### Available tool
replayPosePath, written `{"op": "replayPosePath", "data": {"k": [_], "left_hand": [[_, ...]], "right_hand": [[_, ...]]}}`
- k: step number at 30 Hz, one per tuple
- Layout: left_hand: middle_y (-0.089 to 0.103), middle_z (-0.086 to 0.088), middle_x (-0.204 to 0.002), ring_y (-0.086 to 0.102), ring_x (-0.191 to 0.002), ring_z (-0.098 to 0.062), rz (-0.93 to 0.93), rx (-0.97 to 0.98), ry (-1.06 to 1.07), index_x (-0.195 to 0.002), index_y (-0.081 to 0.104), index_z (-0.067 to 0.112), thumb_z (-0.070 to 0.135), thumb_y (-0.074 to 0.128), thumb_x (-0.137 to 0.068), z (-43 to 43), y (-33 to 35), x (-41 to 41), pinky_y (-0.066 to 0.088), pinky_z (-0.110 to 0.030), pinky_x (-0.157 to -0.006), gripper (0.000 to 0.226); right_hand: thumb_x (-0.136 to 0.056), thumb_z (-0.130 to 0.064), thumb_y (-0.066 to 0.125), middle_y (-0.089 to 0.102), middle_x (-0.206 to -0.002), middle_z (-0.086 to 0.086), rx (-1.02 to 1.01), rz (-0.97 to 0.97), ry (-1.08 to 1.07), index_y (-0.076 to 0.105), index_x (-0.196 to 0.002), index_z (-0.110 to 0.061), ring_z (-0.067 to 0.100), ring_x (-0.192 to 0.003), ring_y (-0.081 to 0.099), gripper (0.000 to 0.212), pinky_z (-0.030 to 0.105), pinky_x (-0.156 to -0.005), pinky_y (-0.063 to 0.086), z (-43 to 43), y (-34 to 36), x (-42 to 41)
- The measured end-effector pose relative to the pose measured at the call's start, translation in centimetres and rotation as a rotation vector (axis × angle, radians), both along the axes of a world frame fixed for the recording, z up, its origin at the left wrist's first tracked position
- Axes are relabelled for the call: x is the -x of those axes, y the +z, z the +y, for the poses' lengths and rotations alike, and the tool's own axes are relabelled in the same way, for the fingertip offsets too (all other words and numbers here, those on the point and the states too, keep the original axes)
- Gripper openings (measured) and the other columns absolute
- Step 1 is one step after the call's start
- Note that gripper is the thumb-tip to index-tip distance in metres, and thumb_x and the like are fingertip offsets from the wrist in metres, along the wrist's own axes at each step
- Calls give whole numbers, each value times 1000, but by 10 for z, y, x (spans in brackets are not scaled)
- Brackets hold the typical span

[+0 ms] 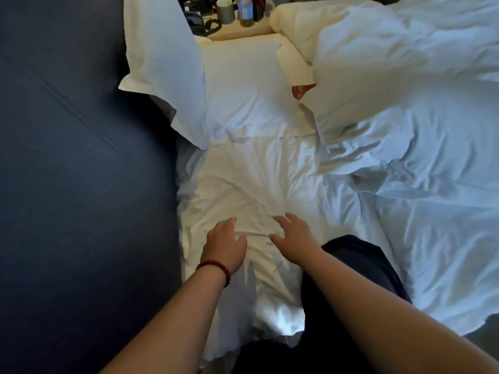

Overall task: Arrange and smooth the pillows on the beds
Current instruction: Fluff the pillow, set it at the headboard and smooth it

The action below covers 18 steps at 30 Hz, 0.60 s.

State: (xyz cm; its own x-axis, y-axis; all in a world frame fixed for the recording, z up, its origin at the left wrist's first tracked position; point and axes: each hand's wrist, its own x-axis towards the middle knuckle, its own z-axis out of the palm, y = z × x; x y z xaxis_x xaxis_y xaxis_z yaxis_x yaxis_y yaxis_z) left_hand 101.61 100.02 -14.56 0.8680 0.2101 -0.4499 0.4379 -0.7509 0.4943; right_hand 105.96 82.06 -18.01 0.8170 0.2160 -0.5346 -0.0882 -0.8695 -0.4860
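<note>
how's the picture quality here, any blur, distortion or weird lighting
Head view: soft overall, with the bottle and clutter on the nightstand too blurred to read; the wide-angle lens bows the dark headboard; the light is mixed, warm on the near pillow and bluish on the duvet; no glare.

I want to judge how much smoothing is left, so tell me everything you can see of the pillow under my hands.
The near pillow is white, in a soft cotton-looking case, lying flat alongside the dark blue panel. It is wrinkled, creases fanning from a dimple near its middle. The left hand and right hand, fingers spread, are over its near half; whether they press it is unclear. Its far end meets a second flat pillow, and the crumpled duvet borders its right side.
</note>
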Motion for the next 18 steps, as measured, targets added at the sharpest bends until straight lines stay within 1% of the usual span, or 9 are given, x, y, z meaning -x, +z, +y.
{"op": "replayPosePath", "data": {"k": [1, 3, 6, 10, 13, 15, 18], "left_hand": [[30, -2, -155, 26, -141, -25, 24, -32, -49, -149, 31, 22, 35, 43, -97, -3, -7, 10, 29, -40, -114, 55], [19, -2, -159, 18, -145, -25, 85, -63, -154, -152, 23, 22, 39, 42, -98, -12, -20, 33, 22, -38, -117, 60], [15, -2, -161, 15, -146, -24, 160, -28, -218, -153, 19, 23, 42, 42, -99, -27, -37, 68, 19, -37, -118, 62], [18, -3, -161, 17, -146, -23, 268, -38, -168, -153, 21, 19, 42, 43, -99, -44, -52, 105, 18, -33, -118, 63], [18, -6, -161, 19, -146, -24, 338, -12, -43, -153, 23, 17, 41, 44, -99, -69, -55, 128, 17, -34, -119, 63], [26, -8, -158, 27, -143, -25, 338, 38, 51, -151, 28, 15, 40, 46, -99, -95, -51, 141, 23, -32, -117, 60], [40, -7, -151, 41, -136, -23, 325, 156, 182, -148, 35, 16, 36, 48, -99, -143, -43, 158, 30, -27, -110, 54]], "right_hand": [[-97, -49, 47, 14, -164, 2, 48, 28, 37, 26, -154, -34, 27, -150, 15, 63, 43, -119, 22, -4, -11, 10], [-98, -53, 44, 4, -166, 2, 88, 85, 92, 17, -156, -35, 25, -152, 6, 67, 42, -122, 16, -14, -29, 32], [-101, -51, 40, 2, -167, 2, 94, 71, 205, 16, -157, -31, 21, -153, 3, 65, 34, -121, 8, -30, -41, 61], [-102, -47, 39, 7, -166, -2, 53, 53, 310, 21, -157, -28, 17, -152, 5, 61, 31, -121, 7, -55, -41, 79], [-102, -44, 44, 19, -164, 0, -11, 94, 358, 35, -152, -22, 17, -151, 15, 55, 29, -120, 10, -77, -35, 81], [-102, -43, 45, 29, -161, 2, -32, 131, 397, 45, -147, -18, 18, -148, 25, 52, 29, -119, 15, -95, -27, 81], [-101, -46, 46, 43, -153, 4, -68, 231, 341, 46, -146, -20, 23, -139, 41, 51, 34, -115, 28, -132, -12, 91]]}}
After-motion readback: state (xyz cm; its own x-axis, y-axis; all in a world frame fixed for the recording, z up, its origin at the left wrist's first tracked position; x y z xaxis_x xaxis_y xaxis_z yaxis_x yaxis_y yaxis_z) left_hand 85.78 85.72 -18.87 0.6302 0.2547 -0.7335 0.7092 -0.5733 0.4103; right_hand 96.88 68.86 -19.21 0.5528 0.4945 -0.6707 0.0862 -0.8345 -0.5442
